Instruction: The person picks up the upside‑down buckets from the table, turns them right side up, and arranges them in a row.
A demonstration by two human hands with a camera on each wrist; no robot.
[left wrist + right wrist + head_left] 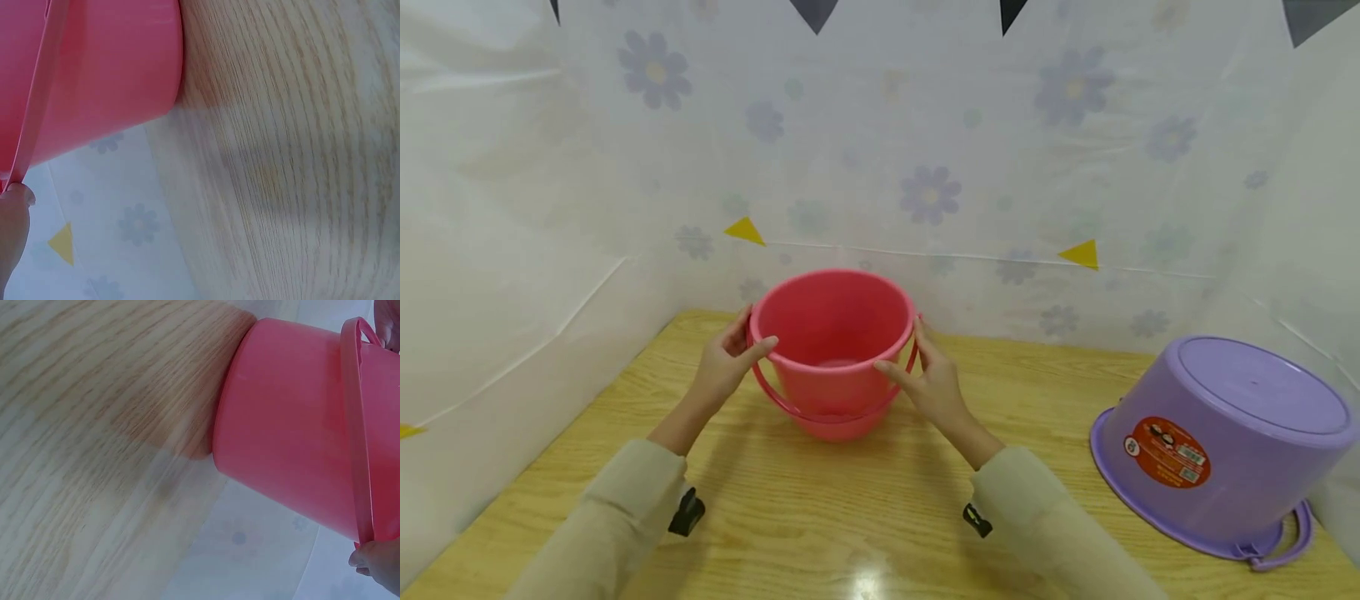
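We're seeing left hand (724,358) and right hand (934,385) pinching opposite sides of the pink bucket (837,393), probably balancing it; it's either resting on or hovering just over the tabletop (827,508), beside an inverted purple bucket (1262,475).

The left hand (728,357) and right hand (936,387) grip an upright pink bucket (842,392) at opposite sides of its rim, the handle (775,398) slung low across its front. Well apart, at the right of the wooden table (820,533), a purple bucket (1262,475) with a red label (1168,454) stands upside down. Yellow flags (1081,254) show against a flowered sheet (850,150) behind.
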